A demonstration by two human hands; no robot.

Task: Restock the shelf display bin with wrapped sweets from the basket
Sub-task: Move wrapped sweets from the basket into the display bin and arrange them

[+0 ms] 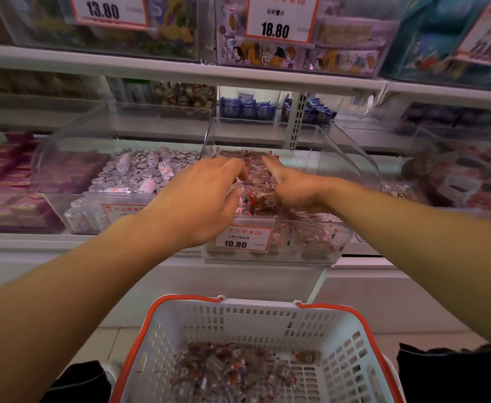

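Two bare hands reach into a clear display bin (352, 170) on a shop shelf; the left hand (200, 199) curls its fingers down onto the wrapped sweets (260, 184) piled there, though its grip on any is hidden; the right hand (293, 187) lies released, index finger straight, on the pile; below, a white basket (238, 321) with orange rim holds more sweets.

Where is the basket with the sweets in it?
The basket sits at the bottom middle of the head view, below the clear display bin with the 10.80 price tag, between the person's two forearms.
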